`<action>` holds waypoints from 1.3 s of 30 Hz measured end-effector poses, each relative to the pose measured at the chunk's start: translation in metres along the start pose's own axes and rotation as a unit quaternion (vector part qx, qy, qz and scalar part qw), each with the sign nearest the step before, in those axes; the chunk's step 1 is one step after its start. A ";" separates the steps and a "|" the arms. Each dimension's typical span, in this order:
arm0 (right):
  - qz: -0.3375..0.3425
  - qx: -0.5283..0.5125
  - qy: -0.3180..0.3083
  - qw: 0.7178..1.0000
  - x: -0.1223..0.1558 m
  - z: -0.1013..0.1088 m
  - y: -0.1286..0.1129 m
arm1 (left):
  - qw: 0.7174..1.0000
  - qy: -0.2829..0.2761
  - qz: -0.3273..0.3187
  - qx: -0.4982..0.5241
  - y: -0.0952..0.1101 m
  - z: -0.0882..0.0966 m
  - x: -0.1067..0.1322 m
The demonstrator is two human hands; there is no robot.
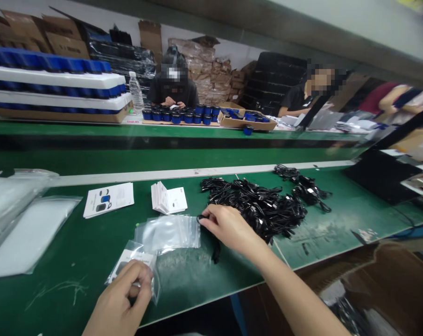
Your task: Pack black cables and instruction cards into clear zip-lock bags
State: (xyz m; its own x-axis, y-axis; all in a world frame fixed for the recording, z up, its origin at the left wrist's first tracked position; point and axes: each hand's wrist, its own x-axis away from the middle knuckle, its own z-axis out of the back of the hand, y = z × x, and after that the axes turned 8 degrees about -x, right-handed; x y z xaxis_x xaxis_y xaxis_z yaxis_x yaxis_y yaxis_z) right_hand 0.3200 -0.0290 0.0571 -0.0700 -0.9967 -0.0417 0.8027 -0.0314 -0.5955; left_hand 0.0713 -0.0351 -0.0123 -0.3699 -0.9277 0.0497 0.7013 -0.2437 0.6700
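My left hand is closed on a small clear zip bag with a printed card inside, at the near edge of the green table. My right hand pinches a coiled black cable, whose end hangs down toward the table at its lower side. Beside that hand, to the left, lies a stack of empty clear zip bags. A heap of bundled black cables sits just right of my right hand.
Printed leaflets and a stack of folded cards lie further back. Large plastic bags are at the left. Across a green conveyor, two people sit behind trays of blue round items. Cardboard boxes stand at the lower right.
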 end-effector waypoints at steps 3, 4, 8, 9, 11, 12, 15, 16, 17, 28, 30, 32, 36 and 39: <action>0.005 -0.024 0.017 1.000 0.005 -0.005 0.004 | 1.000 -0.009 0.002 0.000 0.001 0.000 0.001; 0.004 -0.014 0.031 0.999 0.009 -0.005 0.005 | 1.000 -0.003 0.004 0.000 0.002 0.000 0.001; 0.016 0.101 0.051 0.993 0.025 -0.014 0.008 | 1.000 0.018 0.011 -0.006 0.006 -0.001 0.001; 0.018 0.130 0.046 0.990 0.027 -0.019 0.008 | 1.000 0.021 0.009 -0.011 0.007 -0.001 0.001; 0.024 0.168 0.047 0.984 0.028 -0.032 0.009 | 0.999 0.029 0.004 -0.019 0.008 -0.001 0.001; 0.028 0.170 0.061 0.983 0.028 -0.038 0.010 | 0.999 0.032 0.000 -0.022 0.008 -0.001 0.001; 0.045 0.096 0.170 0.980 0.026 -0.049 0.016 | 0.999 0.028 -0.018 -0.027 0.007 0.001 0.001; 0.038 0.051 0.205 0.977 0.025 -0.050 0.019 | 0.999 0.024 -0.027 -0.031 0.006 0.002 0.000; 0.024 0.007 0.224 0.974 0.025 -0.051 0.022 | 0.998 0.020 -0.036 -0.038 0.005 0.002 0.000; -0.037 0.044 0.100 0.993 0.017 -0.036 0.026 | 0.996 0.031 -0.055 -0.064 0.002 0.000 0.000; -0.036 0.030 0.102 0.994 0.015 -0.037 0.028 | 0.996 0.042 -0.041 -0.060 0.004 0.000 0.000; -0.033 0.014 0.125 0.992 0.015 -0.040 0.029 | 0.996 0.056 -0.032 -0.054 0.005 -0.001 0.001; -0.017 0.011 0.171 0.985 0.023 -0.044 0.027 | 0.997 0.063 -0.030 -0.040 0.006 -0.002 0.002; -0.018 -0.050 0.185 0.981 0.032 -0.039 0.025 | 0.997 0.055 -0.033 -0.034 0.005 -0.001 0.003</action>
State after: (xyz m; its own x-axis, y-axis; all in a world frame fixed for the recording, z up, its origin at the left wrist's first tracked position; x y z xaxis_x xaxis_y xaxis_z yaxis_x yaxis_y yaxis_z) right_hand 0.3151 -0.0584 0.0098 -0.3223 -0.8992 -0.2959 0.7352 -0.0409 -0.6766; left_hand 0.0743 -0.0389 -0.0100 -0.3504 -0.9334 -0.0769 0.7188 -0.3206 0.6169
